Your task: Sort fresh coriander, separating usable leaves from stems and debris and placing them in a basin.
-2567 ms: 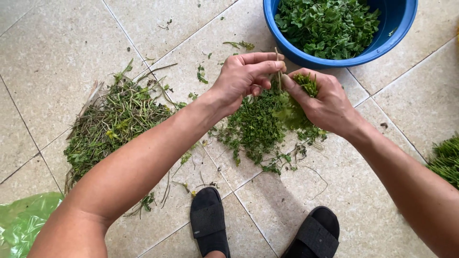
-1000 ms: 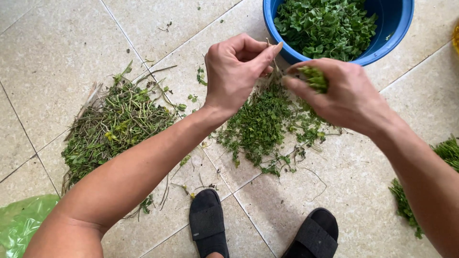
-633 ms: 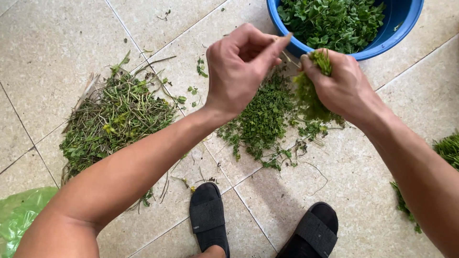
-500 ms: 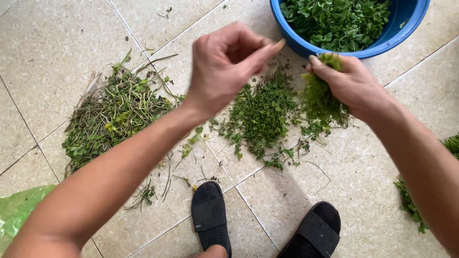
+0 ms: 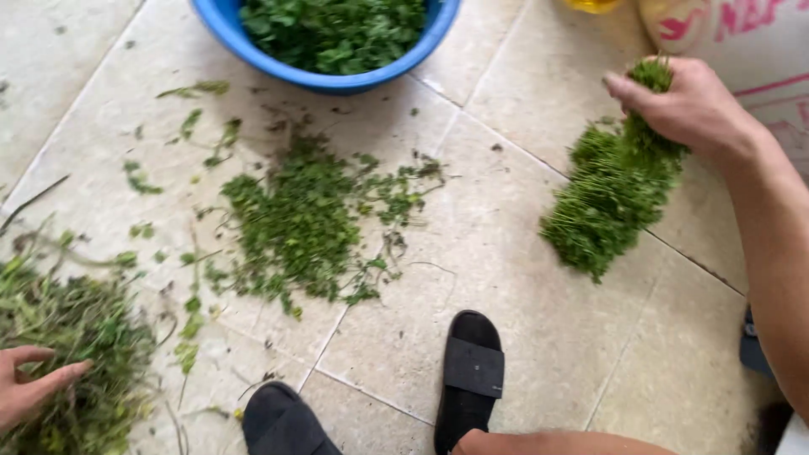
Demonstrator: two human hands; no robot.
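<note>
Both hands split apart from over the middle pile of picked leaves [image 5: 308, 227]. Left hand [image 5: 29, 389] dropped to the near left, fingers loosely spread, touching the heap of stripped stems [image 5: 72, 354]. Right hand [image 5: 687, 109] swung to the far right and closed around the top of a fresh herb bunch [image 5: 611, 190] lying on the tile. Camera view shifted right and down: blue bowl [image 5: 337, 80] now cut off at the top edge, a sack [image 5: 742, 34] came into view at far right.
</note>
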